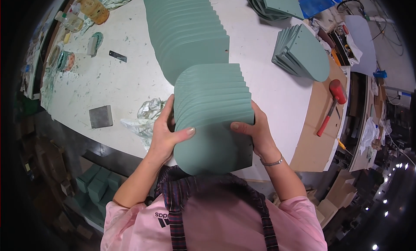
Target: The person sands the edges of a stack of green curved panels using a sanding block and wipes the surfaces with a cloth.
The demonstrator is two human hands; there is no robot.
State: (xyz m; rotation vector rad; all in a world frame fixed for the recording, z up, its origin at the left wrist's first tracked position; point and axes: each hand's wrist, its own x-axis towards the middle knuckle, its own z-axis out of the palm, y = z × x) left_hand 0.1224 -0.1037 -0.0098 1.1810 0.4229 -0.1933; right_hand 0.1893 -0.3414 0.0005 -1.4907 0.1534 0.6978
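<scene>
Between my two hands is a fanned stack of green panels [208,134], each flat with a rounded end and a straight, stepped edge on the right. My left hand [169,125] grips the stack's left side, thumb on the top panel and fingers hidden behind the edge. On the opposite side my right hand [256,127] holds it the same way, thumb laid on top. Just beyond, a longer fanned row of matching green panels [190,47] runs away across the table, its near end close to the held stack.
Green panel piles [301,53] stand at right. A red mallet [333,105] lies on brown board [307,138]. Left are a grey block [100,116], crumpled cloth [149,116], a dark metal strip [118,56], jars [93,8] and a paint-stained pad [94,44] on the white table [130,82].
</scene>
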